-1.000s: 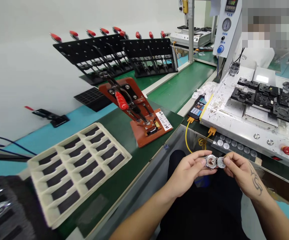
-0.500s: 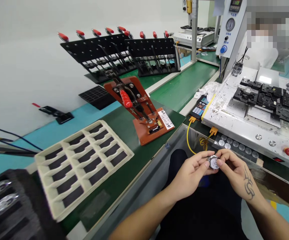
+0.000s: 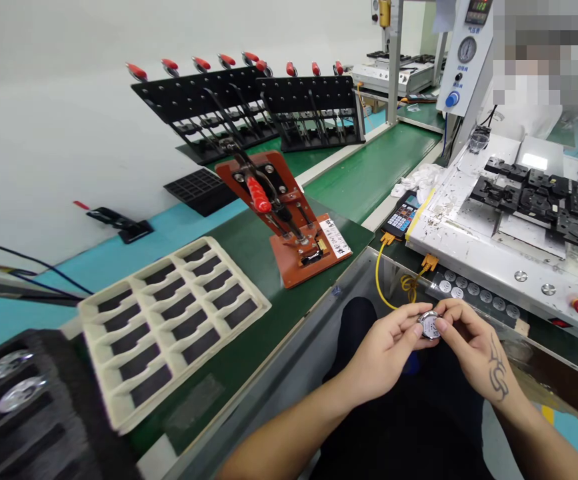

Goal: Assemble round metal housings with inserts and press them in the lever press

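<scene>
Two hands pinch a small round metal case point(image 3: 429, 326) above the person's lap point(image 3: 399, 427), just off the counter point(image 3: 256, 257) edge. The left hand point(image 3: 386, 350) grips its rim; the right hand point(image 3: 471, 350) puts its thumb at the edge of the printed face, perhaps to steady it. From here, the cream compartment tray point(image 3: 156, 320) lies flat, its dividers presumably keeping pieces apart, near the orange-red toggle-clamp fixture point(image 3: 286, 260).
</scene>
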